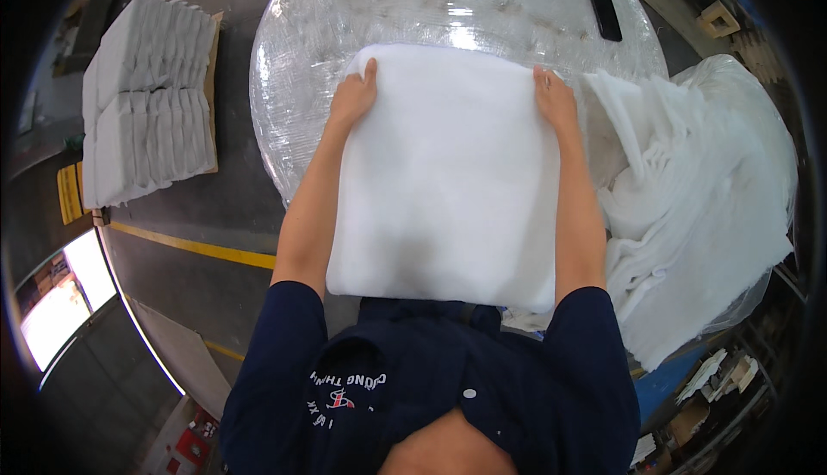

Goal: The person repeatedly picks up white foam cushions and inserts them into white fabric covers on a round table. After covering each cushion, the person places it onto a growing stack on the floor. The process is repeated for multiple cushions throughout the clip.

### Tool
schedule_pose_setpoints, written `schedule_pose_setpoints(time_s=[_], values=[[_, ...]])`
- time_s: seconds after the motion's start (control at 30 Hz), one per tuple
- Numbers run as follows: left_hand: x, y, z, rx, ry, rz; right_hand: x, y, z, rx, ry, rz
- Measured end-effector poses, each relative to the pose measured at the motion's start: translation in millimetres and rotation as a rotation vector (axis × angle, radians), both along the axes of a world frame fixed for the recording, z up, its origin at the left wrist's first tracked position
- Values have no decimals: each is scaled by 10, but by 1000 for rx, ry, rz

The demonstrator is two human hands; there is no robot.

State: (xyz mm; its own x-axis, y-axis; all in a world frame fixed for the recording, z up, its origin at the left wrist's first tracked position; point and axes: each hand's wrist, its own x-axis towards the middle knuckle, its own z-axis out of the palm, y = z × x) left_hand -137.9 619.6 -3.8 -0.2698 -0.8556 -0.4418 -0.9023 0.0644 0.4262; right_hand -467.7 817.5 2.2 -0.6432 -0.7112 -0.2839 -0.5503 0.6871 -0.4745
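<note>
White lettering (348,380) is embroidered in a curve on the chest of the navy shirt (551,380), and a small red-and-white emblem (341,399) is set within it.

A clear plastic bag (748,300) is seen at the right, its film showing along the outer rim of a loose heap of white wadding (689,217). The heap is crumpled in folds, and its near corner is spilled past the bag's lower edge. Clear stretch film is wound around a large round bundle (379,10), whose pale contents are only dimly shown through the glare. A black smartphone (606,15) is laid on the bundle, toward its far right.

A white wadding pad (448,173) with rounded corners is held in front of the body, its far part overlapping the bundle and its near edge brought close to the waist. Its far left corner is pinched by the left hand (354,99) and its far right side by the right hand (555,99); both thumbs are laid along the edges, while the fingertips beneath are hidden.

At the left, stacks of folded white pads (151,109) are placed against a brown board (213,96), near a yellow floor line (194,245).
</note>
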Motion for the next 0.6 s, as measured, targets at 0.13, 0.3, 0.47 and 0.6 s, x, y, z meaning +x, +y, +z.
schedule_pose_setpoints(time_s=[0.13,0.3,0.47,0.6], values=[[3,-50,78,-8,-33,-13,-186,91,-46,-32,-88,14],[-508,558,313,-749,89,-345,114,280,-76,-44,368,-228],[-930,875,205,-778,232,-568,882,-172,73,-221,586,298],[-1103,676,157,-577,119,-580,771,-385,128,-80,324,351]])
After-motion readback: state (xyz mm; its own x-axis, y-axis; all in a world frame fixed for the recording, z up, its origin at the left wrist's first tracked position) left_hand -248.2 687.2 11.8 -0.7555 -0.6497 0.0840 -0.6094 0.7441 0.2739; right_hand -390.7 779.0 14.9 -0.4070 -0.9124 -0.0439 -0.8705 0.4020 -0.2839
